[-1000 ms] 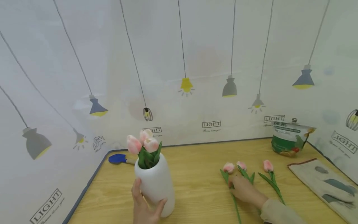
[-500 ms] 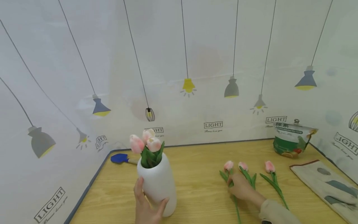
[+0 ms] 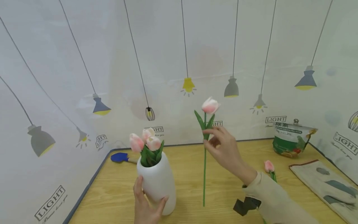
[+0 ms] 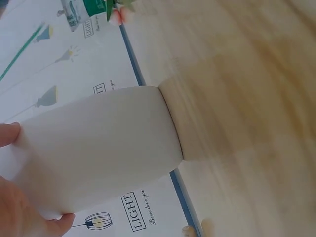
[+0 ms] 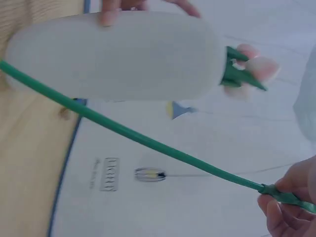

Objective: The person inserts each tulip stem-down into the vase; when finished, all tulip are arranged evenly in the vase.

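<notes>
My left hand (image 3: 145,199) grips a white vase (image 3: 160,186), fingers on one side and thumb on the other. The vase's base (image 4: 170,123) stands on the table in the left wrist view. Several pink tulips (image 3: 153,143) poke out of its mouth with green leaves. To the right of the vase, my right hand (image 3: 226,152) pinches a single tulip (image 3: 210,105) just below its leaves. That tulip is upright above the table, and its long green stem (image 5: 148,140) crosses in front of the vase in the right wrist view.
Another tulip (image 3: 269,166) lies on the wooden table, partly hidden by my right forearm. A blue-bladed toy shovel (image 3: 119,157) lies behind the vase at left. A green and white pouch (image 3: 291,140) stands back right, near a pair of fabric gloves (image 3: 324,177).
My right hand has lifted a tulip off the table and carried it up and left, toward the vase. The left hand and vase have stayed in place.
</notes>
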Demonstrator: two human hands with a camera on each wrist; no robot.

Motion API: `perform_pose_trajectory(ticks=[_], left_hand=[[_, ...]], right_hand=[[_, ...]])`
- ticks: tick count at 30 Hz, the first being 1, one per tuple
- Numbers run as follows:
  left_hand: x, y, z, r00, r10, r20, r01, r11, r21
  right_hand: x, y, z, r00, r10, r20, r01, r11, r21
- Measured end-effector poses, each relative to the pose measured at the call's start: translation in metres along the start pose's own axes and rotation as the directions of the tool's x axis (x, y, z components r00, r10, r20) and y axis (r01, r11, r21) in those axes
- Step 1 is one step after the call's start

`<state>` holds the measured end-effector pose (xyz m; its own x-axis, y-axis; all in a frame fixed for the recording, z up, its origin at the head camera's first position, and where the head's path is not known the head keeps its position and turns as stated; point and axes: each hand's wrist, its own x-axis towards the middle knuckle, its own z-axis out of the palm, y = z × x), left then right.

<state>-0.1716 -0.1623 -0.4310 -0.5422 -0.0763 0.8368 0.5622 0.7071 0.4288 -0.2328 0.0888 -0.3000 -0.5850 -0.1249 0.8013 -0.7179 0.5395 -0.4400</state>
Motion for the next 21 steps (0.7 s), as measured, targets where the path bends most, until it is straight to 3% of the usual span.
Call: perform_pose_trajectory(ticks=[2,6,10,16,18,21], left_hand=[[-0.001,-0.001,-0.001,1.000,-0.004,0.006,0.004,1.000,0.005],[-0.002,-0.003,-0.003,1.000,-0.006,0.018,0.006,1.000,0.016],[-0.001,-0.001,-0.002,0.999,-0.022,0.043,0.022,1.000,0.015],[0.000,0.000,-0.002,0.999,-0.026,0.040,0.025,1.000,0.012],[0.000,0.000,-0.002,0.999,-0.030,0.032,0.030,1.000,-0.005],[0.000,-0.001,-0.002,1.000,0.009,0.013,-0.008,1.000,-0.010]], right_hand=[[0.022,-0.021,-0.001,0.991,-0.102,-0.086,0.104,0.994,0.025],[0.058,-0.063,-0.008,0.959,-0.206,-0.192,0.224,0.972,0.074],[0.082,-0.095,-0.014,0.909,-0.275,-0.314,0.326,0.937,0.122],[0.094,-0.118,-0.008,0.826,-0.354,-0.440,0.464,0.869,0.172],[0.091,-0.118,-0.001,0.810,-0.389,-0.439,0.496,0.853,0.159],[0.083,-0.115,0.014,0.805,-0.444,-0.393,0.532,0.833,0.149]])
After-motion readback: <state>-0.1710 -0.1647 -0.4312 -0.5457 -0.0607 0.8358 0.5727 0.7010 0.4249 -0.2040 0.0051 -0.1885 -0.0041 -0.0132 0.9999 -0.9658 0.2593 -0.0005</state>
